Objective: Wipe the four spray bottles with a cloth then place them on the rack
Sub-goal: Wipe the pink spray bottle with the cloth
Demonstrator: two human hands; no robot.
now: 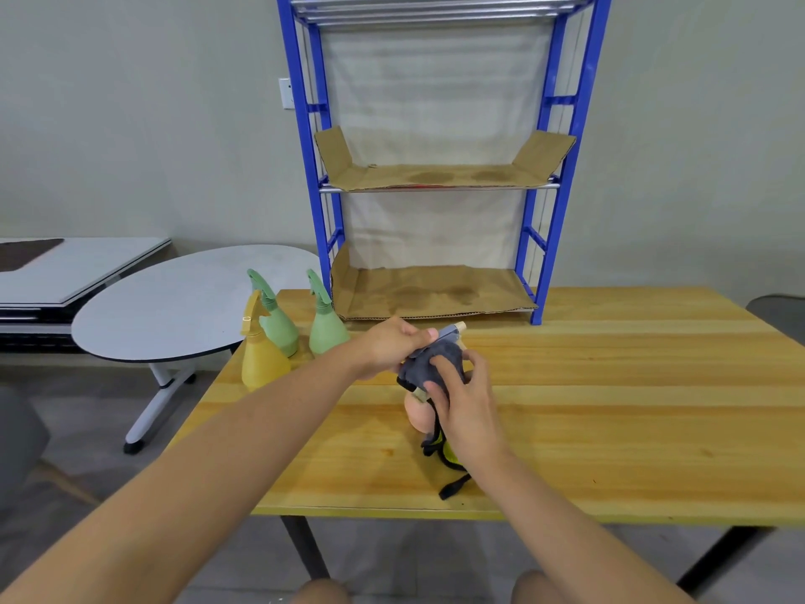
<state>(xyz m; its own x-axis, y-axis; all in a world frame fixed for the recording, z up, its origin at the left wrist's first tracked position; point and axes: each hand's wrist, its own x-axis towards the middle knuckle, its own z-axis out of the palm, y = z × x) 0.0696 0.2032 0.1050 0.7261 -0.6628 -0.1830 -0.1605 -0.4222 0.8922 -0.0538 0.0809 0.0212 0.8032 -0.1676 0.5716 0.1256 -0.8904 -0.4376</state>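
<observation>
A peach spray bottle (419,415) stands on the wooden table (610,407), mostly hidden by my hands. My left hand (392,346) grips its spray head from the left. My right hand (464,403) holds a grey cloth (429,364) with black trim wrapped round the bottle's neck; the cloth's tail hangs down to the table. One yellow bottle (261,359) and two green bottles (279,326) (326,326) stand at the table's back left corner. The blue rack (566,167) stands at the back of the table, its cardboard-lined shelves bare.
A round grey side table (174,307) sits left of the wooden table, with a flat grey desk (87,263) behind it. A grey chair edge (779,311) shows at the far right. My knees show at the bottom edge.
</observation>
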